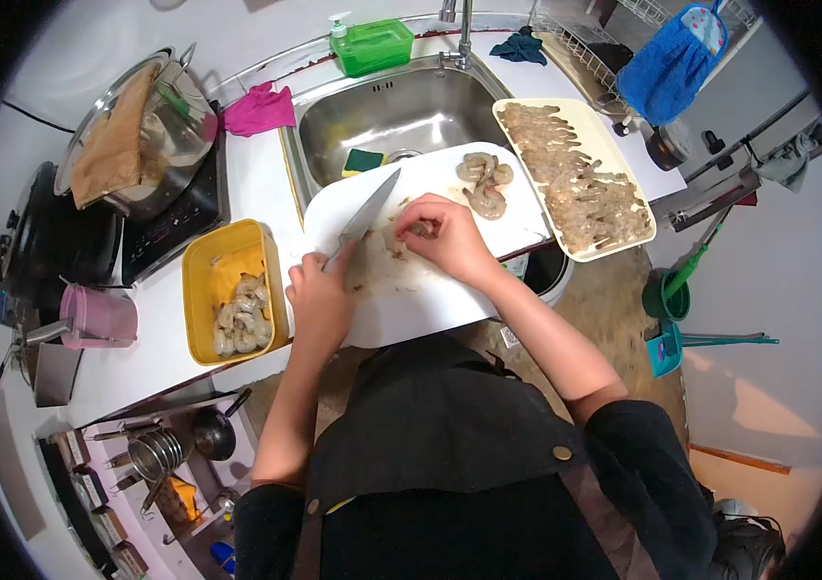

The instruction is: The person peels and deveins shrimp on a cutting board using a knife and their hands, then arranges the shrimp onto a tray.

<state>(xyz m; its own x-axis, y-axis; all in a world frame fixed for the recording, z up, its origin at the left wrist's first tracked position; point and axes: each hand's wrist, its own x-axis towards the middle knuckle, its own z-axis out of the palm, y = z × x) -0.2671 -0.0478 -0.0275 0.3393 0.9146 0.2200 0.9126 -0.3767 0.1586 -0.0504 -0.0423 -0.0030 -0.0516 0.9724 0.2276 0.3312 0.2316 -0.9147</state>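
My left hand (319, 298) is closed round the handle of a knife (370, 213), whose blade points up and away over the white cutting board (411, 304). My right hand (445, 237) pinches a shrimp (420, 230) near the middle of the board, with its fingertips partly hiding it. Small scraps lie on the board around both hands. A few shrimp (484, 186) sit at the board's far right. To the left, a yellow container (192, 300) holds several peeled-looking shrimp. Beyond the board on the right, a cream tray (592, 124) carries rows of many shrimp.
Behind the board is a steel sink (333, 130) with a sponge (364, 161). A green container (372, 48) stands behind it. A pink cloth (259, 109), a large pot (164, 184) on a black cooktop (174, 227) and a pink cup (101, 317) are at the left.
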